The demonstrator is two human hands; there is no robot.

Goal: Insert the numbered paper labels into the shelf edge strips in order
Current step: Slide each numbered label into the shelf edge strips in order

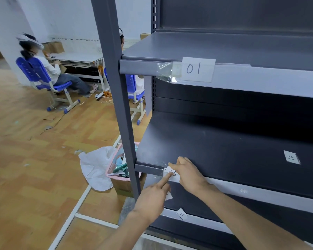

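Note:
A white paper label marked 05 sits at the left end of the middle shelf's edge strip, under a clear plastic cover. My right hand pinches this label, its forefinger lying along the label's top edge. My left hand touches the label's lower left corner with a straight forefinger. Its other fingers curl round a spare paper label. Label 01 sits in the top shelf's strip. Label 10 lies loose on the middle shelf. Label 11 stands tilted at the lower strip.
The grey shelf upright stands just left of my hands. A pink basket on a cardboard box and a white bag sit on the floor beside it. Two people sit on blue chairs at a desk, far left.

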